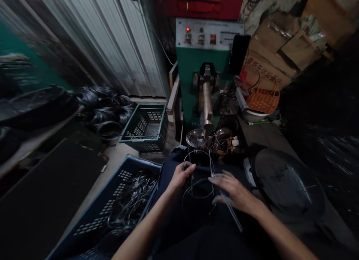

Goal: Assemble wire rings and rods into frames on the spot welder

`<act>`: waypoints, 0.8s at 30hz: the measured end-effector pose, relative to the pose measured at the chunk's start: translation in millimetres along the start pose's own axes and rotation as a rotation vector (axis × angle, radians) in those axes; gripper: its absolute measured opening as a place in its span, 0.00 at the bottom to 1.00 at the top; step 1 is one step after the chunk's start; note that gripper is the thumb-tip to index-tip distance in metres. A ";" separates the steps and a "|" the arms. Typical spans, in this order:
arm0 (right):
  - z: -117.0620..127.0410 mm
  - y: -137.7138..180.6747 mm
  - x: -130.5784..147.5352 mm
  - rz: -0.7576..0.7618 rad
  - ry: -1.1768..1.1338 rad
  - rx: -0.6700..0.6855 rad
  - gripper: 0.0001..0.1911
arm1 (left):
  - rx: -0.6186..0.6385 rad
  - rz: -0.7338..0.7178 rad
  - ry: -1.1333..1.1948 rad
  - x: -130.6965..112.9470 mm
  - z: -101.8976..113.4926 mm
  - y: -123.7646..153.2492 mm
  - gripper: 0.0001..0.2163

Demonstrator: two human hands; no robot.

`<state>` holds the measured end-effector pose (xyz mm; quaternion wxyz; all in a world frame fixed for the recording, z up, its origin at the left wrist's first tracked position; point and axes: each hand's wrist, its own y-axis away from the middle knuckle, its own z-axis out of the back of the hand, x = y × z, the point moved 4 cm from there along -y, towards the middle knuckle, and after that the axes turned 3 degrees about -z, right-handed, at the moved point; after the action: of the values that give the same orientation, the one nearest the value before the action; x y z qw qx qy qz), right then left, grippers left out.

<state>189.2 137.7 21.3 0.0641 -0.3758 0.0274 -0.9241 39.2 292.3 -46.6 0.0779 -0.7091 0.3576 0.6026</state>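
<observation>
My left hand [181,175] pinches a frame of thin metal wire [199,197], made of rings joined by straight wires, above my lap. To its right, my right hand [235,189] has its fingers curled around a few straight metal rods [232,212] that slant down to the right. Its fingertips are close to the frame's right side; whether they touch it I cannot tell. Just beyond the hands stands a green welding machine [188,89] with a thick metal arm [206,103] reaching toward me. Under the arm's tip lie shiny round metal parts [194,137].
A blue crate [97,188] of bent metal wires stands at my left, with a green crate [139,139] beyond it. Dark wire coils [108,112] are piled farther left. On the right are a round dark-topped object [288,183], a wicker basket [263,99] and cardboard [269,52].
</observation>
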 end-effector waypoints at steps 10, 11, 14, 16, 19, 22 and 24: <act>1.9 -24.0 1.6 0.192 0.458 0.120 0.25 | 0.027 0.013 -0.001 -7.1 -4.3 -5.0 0.19; 4.0 -25.3 2.6 0.202 0.461 0.123 0.25 | 0.032 0.015 0.006 -8.3 -4.6 -5.6 0.19; 9.1 -28.5 3.0 0.223 0.454 0.124 0.23 | 0.050 0.016 0.024 -10.8 -5.7 -8.3 0.19; 11.5 -30.5 1.3 0.227 0.437 0.117 0.22 | 0.059 0.014 0.030 -12.6 -6.8 -10.7 0.19; 14.2 -33.8 -3.3 0.227 0.415 0.118 0.22 | 0.057 0.018 0.045 -16.1 -8.8 -14.2 0.19; 17.1 -37.1 -7.4 0.236 0.411 0.130 0.22 | 0.052 0.011 0.082 -19.2 -11.1 -18.2 0.19; 19.8 -39.6 -9.2 0.242 0.412 0.124 0.21 | 0.053 -0.008 0.106 -20.9 -12.1 -21.4 0.19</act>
<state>205.7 178.2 33.0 0.1902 -0.1685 0.0277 -0.9668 61.4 310.1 -31.2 0.0799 -0.7393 0.3741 0.5542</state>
